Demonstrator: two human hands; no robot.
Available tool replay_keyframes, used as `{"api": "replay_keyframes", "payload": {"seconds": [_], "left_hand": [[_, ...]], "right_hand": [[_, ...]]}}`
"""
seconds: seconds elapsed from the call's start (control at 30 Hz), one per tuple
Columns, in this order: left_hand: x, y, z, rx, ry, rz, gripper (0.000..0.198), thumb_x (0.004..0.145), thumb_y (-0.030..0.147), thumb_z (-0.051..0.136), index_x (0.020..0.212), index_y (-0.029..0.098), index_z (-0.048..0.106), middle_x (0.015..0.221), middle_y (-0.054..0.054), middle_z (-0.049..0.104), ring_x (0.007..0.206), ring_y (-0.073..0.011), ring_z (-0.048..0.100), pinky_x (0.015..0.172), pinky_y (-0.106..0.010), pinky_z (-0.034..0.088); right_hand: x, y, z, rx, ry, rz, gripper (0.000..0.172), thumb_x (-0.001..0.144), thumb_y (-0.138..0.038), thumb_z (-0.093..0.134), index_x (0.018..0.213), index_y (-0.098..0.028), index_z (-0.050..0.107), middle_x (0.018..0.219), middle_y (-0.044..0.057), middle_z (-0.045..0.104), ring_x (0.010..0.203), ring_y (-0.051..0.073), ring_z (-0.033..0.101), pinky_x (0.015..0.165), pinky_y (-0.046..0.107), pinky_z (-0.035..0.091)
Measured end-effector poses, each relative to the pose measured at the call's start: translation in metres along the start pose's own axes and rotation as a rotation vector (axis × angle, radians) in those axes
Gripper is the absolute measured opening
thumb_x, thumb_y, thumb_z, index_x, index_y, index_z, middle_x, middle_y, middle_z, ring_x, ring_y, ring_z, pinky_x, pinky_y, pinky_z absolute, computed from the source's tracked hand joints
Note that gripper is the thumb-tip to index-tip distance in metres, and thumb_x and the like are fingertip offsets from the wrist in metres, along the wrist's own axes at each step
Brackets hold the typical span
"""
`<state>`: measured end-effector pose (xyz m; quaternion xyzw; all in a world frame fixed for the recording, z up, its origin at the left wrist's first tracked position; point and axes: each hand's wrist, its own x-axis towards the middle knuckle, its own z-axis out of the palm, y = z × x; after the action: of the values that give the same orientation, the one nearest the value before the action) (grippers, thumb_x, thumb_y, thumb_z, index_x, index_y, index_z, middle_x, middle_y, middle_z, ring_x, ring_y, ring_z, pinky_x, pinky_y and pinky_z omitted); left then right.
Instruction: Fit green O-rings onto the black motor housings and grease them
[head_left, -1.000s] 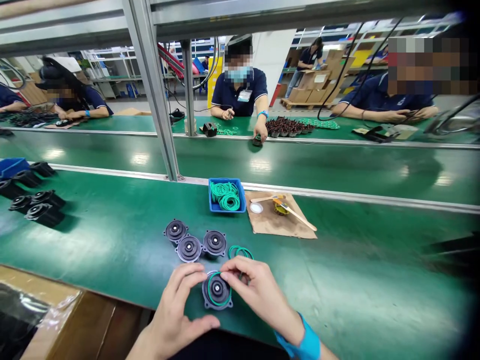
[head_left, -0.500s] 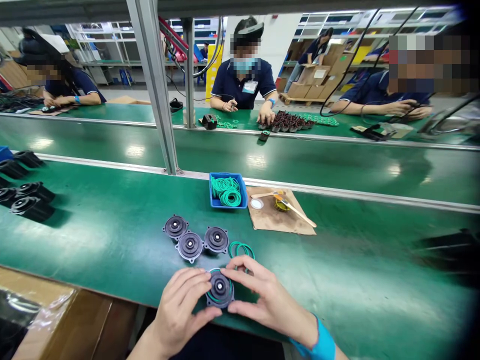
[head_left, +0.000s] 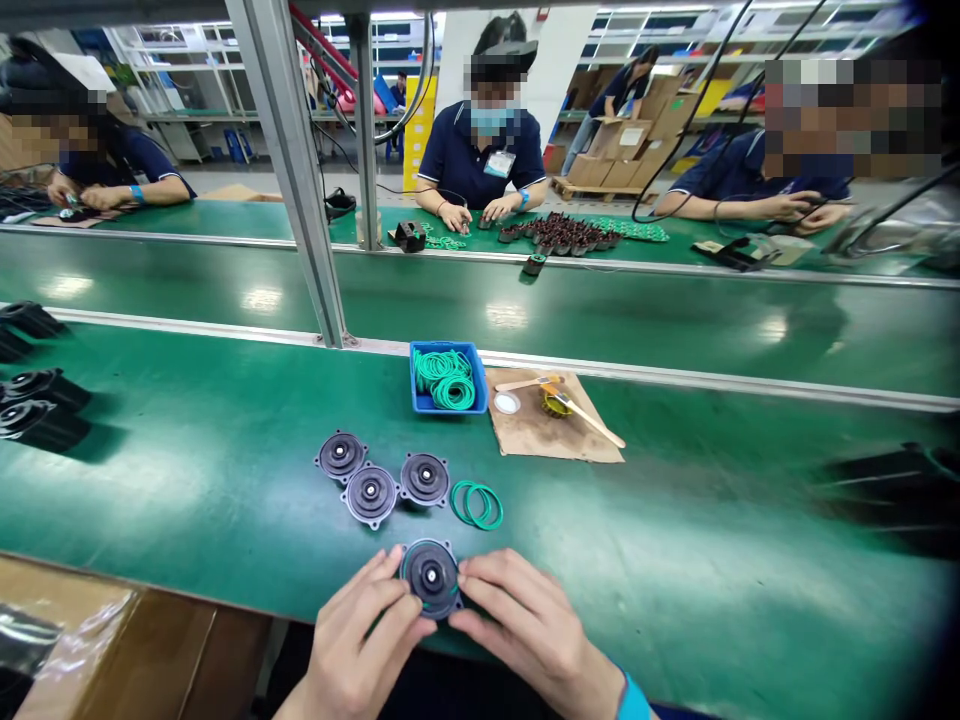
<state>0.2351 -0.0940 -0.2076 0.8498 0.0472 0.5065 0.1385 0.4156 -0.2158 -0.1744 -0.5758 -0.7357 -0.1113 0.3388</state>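
Observation:
Near the front edge of the green bench, my left hand [head_left: 367,625] and my right hand [head_left: 525,620] grip a round black pump cover [head_left: 432,572] from its two sides. A thin green O-ring [head_left: 409,560] lies around the raised part of this cover; fingers hide some of it. My fingertips press along the cover's rim on both sides. Just beyond are more round black covers [head_left: 371,492], three in a cluster, touching each other. Right of them lie a few loose green O-rings [head_left: 486,507], overlapping on the bench.
A blue bin [head_left: 448,410] full of green rings stands behind. Beside it, brown cardboard [head_left: 525,435] carries brushes [head_left: 592,418] and a small yellow pot [head_left: 555,404]. Black housings [head_left: 45,425] stand at left. A metal post [head_left: 289,170] rises at the back; co-workers sit across.
The O-ring now sits closer around the cover. My right fingers have come down from the top to the cover's right side. The view has shifted slightly.

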Motion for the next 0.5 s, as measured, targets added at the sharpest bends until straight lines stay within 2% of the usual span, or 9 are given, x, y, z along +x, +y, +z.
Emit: {"api": "replay_keyframes", "payload": {"seconds": [0.1, 0.2, 0.37, 0.5], "left_hand": [[-0.002, 0.001, 0.003, 0.032, 0.023, 0.02, 0.016, 0.081, 0.003, 0.067, 0.096, 0.008, 0.063, 0.091, -0.008, 0.064, 0.112, -0.0234, 0.062, 0.093, -0.034, 0.057], [-0.003, 0.001, 0.004, 0.016, 0.05, 0.053, 0.019, 0.079, -0.001, 0.066, 0.096, 0.007, 0.064, 0.095, -0.01, 0.064, 0.115, -0.0268, 0.06, 0.09, -0.035, 0.058], [-0.004, -0.001, 0.003, 0.005, 0.067, 0.097, 0.018, 0.082, -0.001, 0.061, 0.097, 0.007, 0.067, 0.098, -0.011, 0.067, 0.119, -0.0282, 0.057, 0.088, -0.031, 0.058], [-0.006, -0.002, 0.002, 0.02, 0.051, 0.108, 0.017, 0.085, 0.001, 0.058, 0.096, 0.008, 0.069, 0.095, -0.012, 0.067, 0.118, -0.0311, 0.057, 0.085, -0.032, 0.059]], "right_hand": [[0.0, -0.005, -0.002, -0.027, -0.003, -0.014, 0.012, 0.09, -0.017, 0.058, 0.102, -0.012, 0.057, 0.092, 0.007, 0.065, 0.082, 0.013, 0.059, 0.072, 0.025, 0.05], [-0.001, -0.009, -0.001, -0.041, 0.037, -0.052, 0.011, 0.092, -0.014, 0.055, 0.102, -0.012, 0.059, 0.093, 0.006, 0.066, 0.082, 0.012, 0.06, 0.075, 0.024, 0.05], [-0.009, -0.008, 0.003, -0.02, 0.035, -0.109, 0.02, 0.094, -0.009, 0.046, 0.107, -0.01, 0.061, 0.101, 0.007, 0.067, 0.089, 0.013, 0.06, 0.078, 0.025, 0.05], [-0.018, -0.006, 0.004, -0.059, 0.068, -0.108, 0.029, 0.097, -0.011, 0.038, 0.111, -0.011, 0.064, 0.096, 0.009, 0.066, 0.091, 0.013, 0.06, 0.079, 0.026, 0.05]]}}
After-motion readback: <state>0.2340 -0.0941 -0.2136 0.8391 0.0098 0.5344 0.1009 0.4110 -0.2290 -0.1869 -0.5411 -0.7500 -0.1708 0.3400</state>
